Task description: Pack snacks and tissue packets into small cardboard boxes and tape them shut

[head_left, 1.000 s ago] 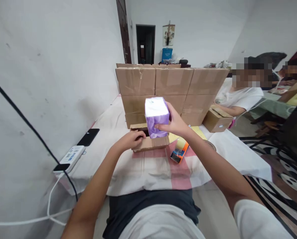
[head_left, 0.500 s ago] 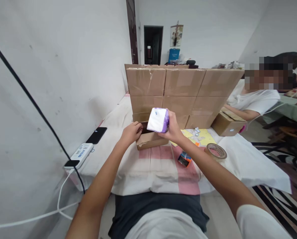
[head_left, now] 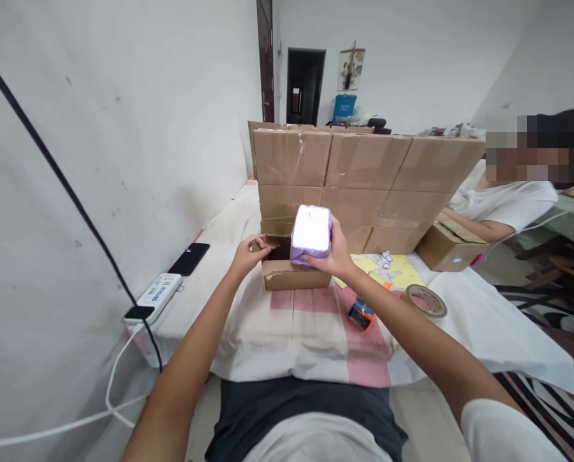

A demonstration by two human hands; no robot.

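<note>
An open cardboard box (head_left: 297, 276) stands on the cloth-covered table in front of a wall of stacked cartons (head_left: 358, 160). My right hand (head_left: 335, 251) grips a white and purple package (head_left: 312, 231) above the right part of the box's opening. At the box's left edge, my left hand (head_left: 251, 254) has its fingers closed on a cardboard flap (head_left: 270, 244). The package hides part of the box's inside.
A tape roll (head_left: 426, 300), an orange and blue tape dispenser (head_left: 362, 313) and a yellow sheet (head_left: 402, 271) lie to the right. Another carton (head_left: 447, 245) is beside a person in white. A black phone (head_left: 189, 258) and power strip (head_left: 159, 295) lie left.
The package has turned more upright over the box, showing its white face more squarely. My left hand has shifted slightly left, and more of the box's opening shows. The view has shifted a little.
</note>
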